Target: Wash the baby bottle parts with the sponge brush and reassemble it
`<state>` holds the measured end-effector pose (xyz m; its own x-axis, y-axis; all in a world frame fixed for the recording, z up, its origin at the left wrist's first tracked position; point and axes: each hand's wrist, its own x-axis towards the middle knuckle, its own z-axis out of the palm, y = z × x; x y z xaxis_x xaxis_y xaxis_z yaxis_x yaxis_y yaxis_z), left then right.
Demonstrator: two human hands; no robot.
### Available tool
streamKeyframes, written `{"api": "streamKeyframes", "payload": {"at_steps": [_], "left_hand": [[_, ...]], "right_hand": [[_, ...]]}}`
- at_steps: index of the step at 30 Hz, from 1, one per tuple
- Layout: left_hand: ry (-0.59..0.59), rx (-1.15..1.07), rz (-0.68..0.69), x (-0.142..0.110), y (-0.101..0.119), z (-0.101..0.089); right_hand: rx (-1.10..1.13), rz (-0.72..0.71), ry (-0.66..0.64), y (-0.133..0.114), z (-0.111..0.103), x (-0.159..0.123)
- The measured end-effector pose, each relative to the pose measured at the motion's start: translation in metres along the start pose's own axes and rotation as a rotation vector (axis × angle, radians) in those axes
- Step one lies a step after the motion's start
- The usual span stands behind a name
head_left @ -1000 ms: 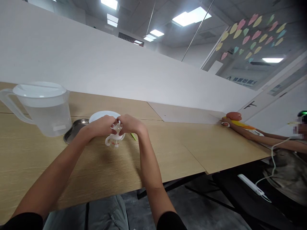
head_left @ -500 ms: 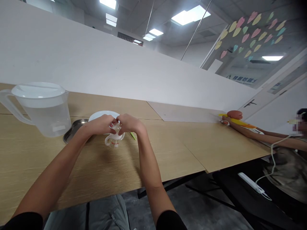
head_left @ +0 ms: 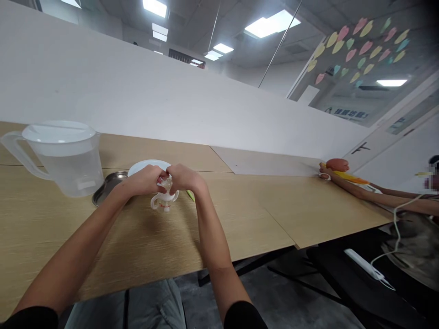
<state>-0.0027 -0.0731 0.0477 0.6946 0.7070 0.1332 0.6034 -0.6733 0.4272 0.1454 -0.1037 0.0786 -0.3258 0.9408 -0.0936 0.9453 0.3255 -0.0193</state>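
A small clear baby bottle (head_left: 164, 202) with a white collar, side handles and red print is upright between my hands, over the wooden table. My left hand (head_left: 151, 178) closes on its top from the left, fingers bent around the teat area. From the right, my right hand (head_left: 181, 176) pinches the same top, its fingertips meeting the left ones. The fingers partly cover the clear teat. Just behind the hands lies a white plate (head_left: 144, 164), partly hidden by them. A green stick-like thing (head_left: 190, 195) lies beside my right wrist.
A lidded plastic pitcher (head_left: 68, 160) with water stands at the left, next to a metal kidney dish (head_left: 109, 185). A white partition (head_left: 154, 105) runs behind the table (head_left: 233, 219). At the far right another person's arms (head_left: 360, 187) hold a baby doll (head_left: 338, 165).
My hands and the bottle keep nearly the same pose. The view has shifted very slightly. At the right, the other person's arms and the doll appear a little further right.
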Motion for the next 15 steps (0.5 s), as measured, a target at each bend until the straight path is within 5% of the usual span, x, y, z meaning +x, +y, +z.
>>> {"api": "streamKeyframes", "payload": {"at_steps": [10,15], "left_hand": [[0.068,-0.166,-0.012,-0.015,-0.015,0.02],[0.311,-0.399,-0.037,-0.049,-0.011,0.032]], "right_hand": [[0.051,-0.02,-0.002,0.004,0.004,0.002],[0.097,-0.018,0.012,0.004,0.005,0.0]]}}
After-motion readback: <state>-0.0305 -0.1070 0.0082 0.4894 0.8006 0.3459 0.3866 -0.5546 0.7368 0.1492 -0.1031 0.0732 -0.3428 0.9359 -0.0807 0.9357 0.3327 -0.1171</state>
